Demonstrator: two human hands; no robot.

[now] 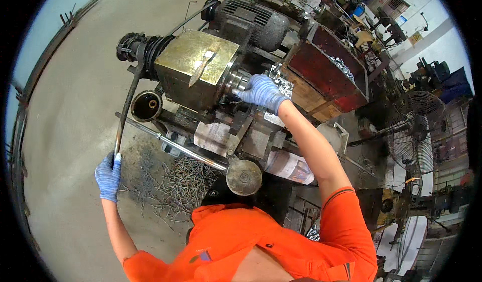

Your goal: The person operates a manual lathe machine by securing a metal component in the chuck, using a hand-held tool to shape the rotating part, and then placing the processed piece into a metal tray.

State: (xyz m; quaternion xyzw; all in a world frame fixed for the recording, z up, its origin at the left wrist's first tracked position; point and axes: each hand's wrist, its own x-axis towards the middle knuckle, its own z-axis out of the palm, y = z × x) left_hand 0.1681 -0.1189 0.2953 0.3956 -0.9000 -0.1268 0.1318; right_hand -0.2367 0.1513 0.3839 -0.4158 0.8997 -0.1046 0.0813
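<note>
My left hand [108,176], in a blue knit glove, is closed round the lower end of a long dark lever [128,101]. That lever runs up to the pulley end of a lathe-like machine. My right hand [262,91], gloved alike, is at the round metal chuck [236,81] on the headstock [186,84]. Its thumb and fingers are bent together at the chuck's face; what they hold, if anything, is hidden. On the headstock's brass-coloured top plate [175,51] lies a pointed flat blade [201,71]. A round-ended metal arm [244,177] sits nearest my body.
An electric motor [256,23] stands behind the headstock. A dark red bin [321,68] holds small shiny metal pieces. Curly metal scrap [186,181] is heaped on the floor. A bright bar [175,146] slants across the front. A caged fan [416,126] is at right.
</note>
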